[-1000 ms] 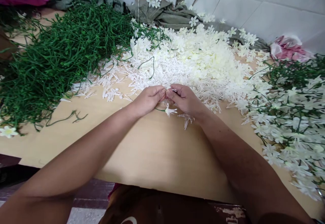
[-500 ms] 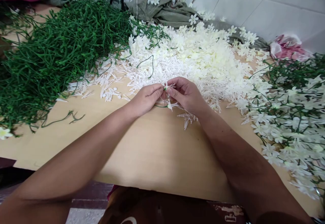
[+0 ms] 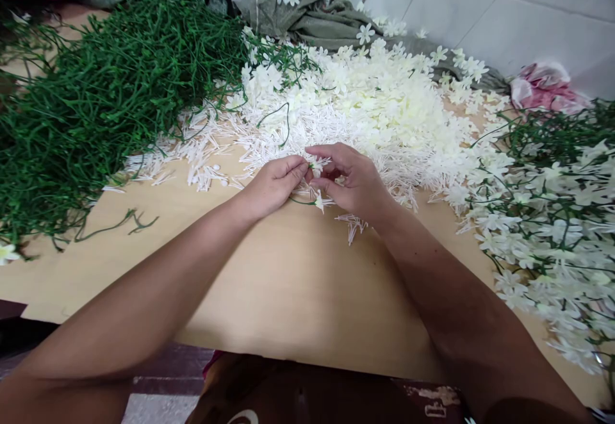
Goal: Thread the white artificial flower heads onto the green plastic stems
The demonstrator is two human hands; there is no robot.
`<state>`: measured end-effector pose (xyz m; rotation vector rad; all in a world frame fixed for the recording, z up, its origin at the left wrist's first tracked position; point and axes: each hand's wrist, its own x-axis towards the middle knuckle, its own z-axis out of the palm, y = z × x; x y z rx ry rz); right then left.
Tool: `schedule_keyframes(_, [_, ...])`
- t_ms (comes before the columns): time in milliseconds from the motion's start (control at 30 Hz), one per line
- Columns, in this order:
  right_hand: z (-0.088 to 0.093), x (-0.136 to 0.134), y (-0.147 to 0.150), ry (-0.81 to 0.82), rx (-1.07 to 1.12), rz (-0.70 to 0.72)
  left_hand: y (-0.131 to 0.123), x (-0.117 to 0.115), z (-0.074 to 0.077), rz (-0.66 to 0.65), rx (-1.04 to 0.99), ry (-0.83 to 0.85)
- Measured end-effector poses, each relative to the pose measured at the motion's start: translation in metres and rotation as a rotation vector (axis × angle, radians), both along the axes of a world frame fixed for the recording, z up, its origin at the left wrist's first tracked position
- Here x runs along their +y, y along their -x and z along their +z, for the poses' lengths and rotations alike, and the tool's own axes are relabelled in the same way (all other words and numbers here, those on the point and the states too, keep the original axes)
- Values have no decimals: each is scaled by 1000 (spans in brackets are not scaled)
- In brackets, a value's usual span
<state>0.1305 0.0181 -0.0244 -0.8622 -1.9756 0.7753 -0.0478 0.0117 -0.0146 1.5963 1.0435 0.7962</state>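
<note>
My left hand (image 3: pixel 276 184) is pinched shut on a thin green stem (image 3: pixel 298 202), finger and thumb meeting at its upper tip, where a small white piece (image 3: pixel 315 166) sits. My right hand (image 3: pixel 353 180) curves round that same tip from the other side, forefinger above and thumb below. I cannot tell whether they actually close on the piece or only frame it. The stem loops out under my left hand with one white blossom (image 3: pixel 319 201) on it, just over the table (image 3: pixel 288 283) at the near edge of the heap. It looks like moulded plastic, and I judge it almost weightless, springy rather than stiff, smooth enough to twist between fingertips, and not fragile. The place to hold is close to the tip, since further back it would bend away. Beyond my fingers lie the white spiky bits (image 3: pixel 269 136), then the mound of loose cream flowers (image 3: pixel 384 104). The tangle of bare green stems (image 3: pixel 110 91) is to my left and the flowered sprays (image 3: pixel 552 219) are to my right. A grey-green cloth (image 3: pixel 312 24) and a pink bag (image 3: pixel 542 88) rest against the tiled wall (image 3: pixel 504 20). The only print is a worn patch (image 3: pixel 437 399) on the dark brown thing at the bottom edge, too scuffed to read.
</note>
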Motion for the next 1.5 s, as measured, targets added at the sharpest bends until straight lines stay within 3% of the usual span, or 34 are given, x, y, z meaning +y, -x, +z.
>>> schedule_keyframes(100, [0, 0, 0, -92, -62, -39, 0, 1, 0, -2, 0, -4])
schedule_keyframes(400, [4, -2, 4, -116, -82, -92, -1, -1, -1, -6, -61, 20])
schedule_keyframes(600, [6, -5, 8, -66, -124, -107, -2, 0, 0, -12, -76, 27])
schedule_keyframes(967, [0, -11, 22, 123, 95, -74, -6, -5, -7, 31, -126, 94])
schedule_keyframes(1267, [3, -12, 18, 198, -14, -127, -4, -3, -5, 13, -138, 133])
schedule_keyframes(1500, [5, -9, 10, 85, -82, -92, -4, -1, -5, 24, -172, 184])
